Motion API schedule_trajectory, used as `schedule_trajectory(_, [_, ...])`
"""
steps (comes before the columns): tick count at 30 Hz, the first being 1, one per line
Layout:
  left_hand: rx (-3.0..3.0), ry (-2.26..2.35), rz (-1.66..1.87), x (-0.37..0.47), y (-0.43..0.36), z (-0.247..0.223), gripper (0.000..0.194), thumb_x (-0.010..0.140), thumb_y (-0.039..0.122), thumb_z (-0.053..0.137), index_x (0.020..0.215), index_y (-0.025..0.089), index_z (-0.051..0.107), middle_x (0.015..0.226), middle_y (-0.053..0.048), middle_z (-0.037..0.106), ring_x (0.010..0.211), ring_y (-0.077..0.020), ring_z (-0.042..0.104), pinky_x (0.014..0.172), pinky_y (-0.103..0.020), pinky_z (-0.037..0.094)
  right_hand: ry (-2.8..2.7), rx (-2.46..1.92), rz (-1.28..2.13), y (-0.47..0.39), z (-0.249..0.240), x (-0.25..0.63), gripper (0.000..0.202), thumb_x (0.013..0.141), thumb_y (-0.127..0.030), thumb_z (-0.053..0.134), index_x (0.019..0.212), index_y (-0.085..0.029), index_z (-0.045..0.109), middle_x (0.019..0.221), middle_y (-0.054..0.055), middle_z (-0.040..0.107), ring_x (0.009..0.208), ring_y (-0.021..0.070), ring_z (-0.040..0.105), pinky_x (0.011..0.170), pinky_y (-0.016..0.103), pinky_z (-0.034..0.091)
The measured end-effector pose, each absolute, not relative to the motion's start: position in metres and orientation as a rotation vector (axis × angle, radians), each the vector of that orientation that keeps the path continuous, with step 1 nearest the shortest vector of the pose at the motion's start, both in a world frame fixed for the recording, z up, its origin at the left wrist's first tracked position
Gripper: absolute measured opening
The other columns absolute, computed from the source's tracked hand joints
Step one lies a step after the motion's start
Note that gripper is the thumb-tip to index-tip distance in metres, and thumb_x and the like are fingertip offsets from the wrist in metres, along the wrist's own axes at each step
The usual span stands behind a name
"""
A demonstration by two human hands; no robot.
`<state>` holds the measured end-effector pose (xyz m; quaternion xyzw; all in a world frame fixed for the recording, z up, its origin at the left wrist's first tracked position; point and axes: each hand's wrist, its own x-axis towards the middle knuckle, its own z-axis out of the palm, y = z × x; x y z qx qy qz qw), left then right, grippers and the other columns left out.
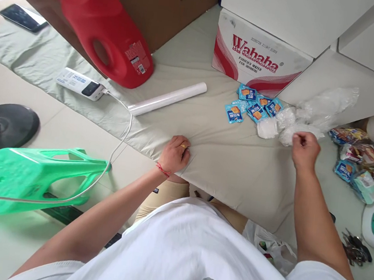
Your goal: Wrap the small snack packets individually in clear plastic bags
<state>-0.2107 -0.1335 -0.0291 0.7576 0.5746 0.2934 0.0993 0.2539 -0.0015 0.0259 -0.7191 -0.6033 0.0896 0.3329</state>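
My left hand [176,154] rests on the near edge of the cloth, its fingers curled in with nothing visible in them. A ring and a red cord bracelet are on that arm. Over to the right, my right hand [306,150] has thumb and forefinger pinched at a clear plastic bag [289,135]; the exact grip is partly hidden. Beside it lie a small white packet [267,128] and more crumpled clear plastic [329,106]. Several blue snack packets [257,111] are heaped to the left of these, by the Wahaha carton.
The Wahaha carton [252,55] stands at the back under white boxes. A white roll [169,99], a red jug [107,33] and a power bank [81,84] with a cable are left. A green stool [19,176] lies below. Snack packs [370,155] and keys [356,247] sit right.
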Motion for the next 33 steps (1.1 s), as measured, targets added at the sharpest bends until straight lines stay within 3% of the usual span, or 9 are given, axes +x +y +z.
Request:
schedule_trajectory(2, [2.253, 1.704, 0.861, -0.21, -0.134, -0.029, 0.023, 0.087, 0.018, 0.05, 0.101, 0.018, 0.069, 0.109, -0.013, 0.069, 0.112, -0.0306, 0.063, 0.103, -0.048, 0.055, -1.743, -1.762, 0.364, 0.013, 0.026, 0.218, 0.024, 0.081, -0.03, 0.071, 0.103, -0.021, 0.075, 0.109, 0.008, 0.067, 0.077, 0.0146, 0.058, 0.083, 0.032, 0.049])
schedule_trajectory(7, [2.239, 1.701, 0.878, -0.209, -0.134, -0.029, 0.023, 0.086, 0.016, 0.05, 0.099, 0.018, 0.069, 0.108, -0.013, 0.069, 0.109, -0.0298, 0.063, 0.102, -0.047, 0.055, -1.462, -1.714, 0.586, 0.04, 0.036, 0.175, 0.007, 0.071, -0.018, 0.073, 0.076, -0.018, 0.068, 0.075, 0.0, 0.059, 0.068, 0.0138, 0.049, 0.083, 0.034, 0.047])
schedule_trajectory(13, [2.182, 1.663, 1.019, -0.214, -0.136, -0.026, 0.02, 0.091, 0.017, 0.048, 0.097, 0.019, 0.067, 0.103, -0.012, 0.069, 0.104, -0.0273, 0.064, 0.098, -0.046, 0.056, -0.952, -1.546, 0.602, 0.003, 0.047, 0.179, 0.016, 0.087, -0.034, 0.06, 0.087, -0.025, 0.047, 0.075, -0.004, 0.05, 0.055, 0.0095, 0.041, 0.051, 0.026, 0.033])
schedule_trajectory(20, [1.436, 1.563, 1.261, -0.176, -0.151, -0.002, 0.018, 0.096, 0.031, 0.056, 0.107, 0.02, 0.065, 0.102, -0.008, 0.067, 0.091, -0.02, 0.067, 0.079, -0.036, 0.06, -0.738, -1.34, 0.642, -0.087, 0.033, 0.139, 0.045, 0.074, -0.055, 0.077, 0.085, -0.024, 0.047, 0.075, -0.005, 0.049, 0.058, 0.007, 0.047, 0.05, 0.02, 0.038])
schedule_trajectory(23, [0.916, 1.16, 1.119, -0.135, -0.147, 0.017, 0.054, 0.09, 0.044, 0.071, 0.138, 0.026, 0.053, 0.137, -0.013, 0.057, 0.11, -0.0238, 0.067, 0.074, -0.034, 0.063, -0.698, -1.174, 0.858, -0.113, 0.033, 0.109, 0.046, 0.069, -0.05, 0.089, 0.086, -0.023, 0.055, 0.072, -0.007, 0.051, 0.058, 0.006, 0.049, 0.05, 0.018, 0.039])
schedule_trajectory(27, [0.52, 0.82, 0.955, -0.095, -0.129, 0.032, 0.1, 0.076, 0.046, 0.088, 0.157, 0.04, 0.03, 0.166, -0.014, 0.028, 0.135, -0.033, 0.054, 0.088, -0.049, 0.064, -0.688, -1.037, 1.223, -0.135, 0.033, 0.081, 0.04, 0.071, -0.042, 0.093, 0.085, -0.023, 0.061, 0.065, -0.008, 0.051, 0.054, 0.0047, 0.047, 0.052, 0.018, 0.042])
schedule_trajectory(29, [0.443, 0.718, 0.925, -0.087, -0.121, 0.032, 0.096, 0.069, 0.044, 0.094, 0.149, 0.036, 0.042, 0.158, -0.012, 0.04, 0.128, -0.0315, 0.059, 0.091, -0.05, 0.062, -0.699, -1.035, 1.354, -0.142, 0.03, 0.076, 0.037, 0.074, -0.042, 0.092, 0.084, -0.023, 0.062, 0.063, -0.008, 0.051, 0.054, 0.0049, 0.048, 0.054, 0.019, 0.044])
schedule_trajectory(31, [0.413, 0.705, 0.958, -0.086, -0.115, 0.026, 0.081, 0.06, 0.037, 0.099, 0.127, 0.027, 0.056, 0.133, -0.008, 0.059, 0.112, -0.0248, 0.065, 0.09, -0.044, 0.062, -0.661, -1.056, 1.379, -0.145, 0.027, 0.079, 0.037, 0.074, -0.041, 0.093, 0.084, -0.022, 0.063, 0.063, -0.008, 0.051, 0.054, 0.0048, 0.049, 0.054, 0.018, 0.045])
schedule_trajectory(33, [0.384, 0.779, 1.047, -0.091, -0.111, 0.019, 0.07, 0.052, 0.03, 0.101, 0.106, 0.022, 0.058, 0.108, -0.002, 0.062, 0.097, -0.0181, 0.065, 0.084, -0.035, 0.061, -0.546, -1.061, 1.335, -0.145, 0.023, 0.087, 0.04, 0.069, -0.035, 0.096, 0.085, -0.022, 0.062, 0.063, -0.01, 0.051, 0.053, 0.0034, 0.048, 0.052, 0.016, 0.044])
